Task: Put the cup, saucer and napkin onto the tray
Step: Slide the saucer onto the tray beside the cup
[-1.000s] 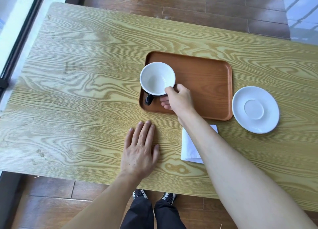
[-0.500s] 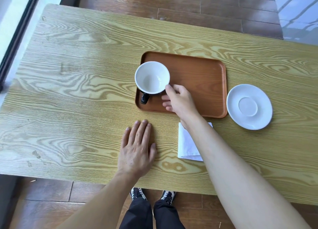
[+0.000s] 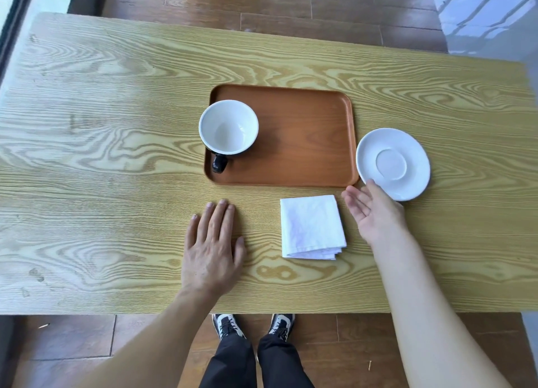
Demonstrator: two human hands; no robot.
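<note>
At the tray's [image 3: 305,131] 4 o'clock corner, right hand [image 3: 375,213] open, fingers loosely spread, thumb touching saucer [image 3: 407,151] rim; at 9 o'clock on it, cup [image 3: 228,127]; at 6 o'clock, napkin [image 3: 311,227], left hand [image 3: 211,250] flat, empty, on table [image 3: 102,154].

Both forearms [image 3: 431,315] are bare, with no sleeves, watch or rings showing. The legs wear dark trousers [image 3: 256,364]. The shoes [image 3: 227,325] are black and white with dark laces.

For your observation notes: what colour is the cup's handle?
Black, on the cup handle; the head view shows it.
</note>
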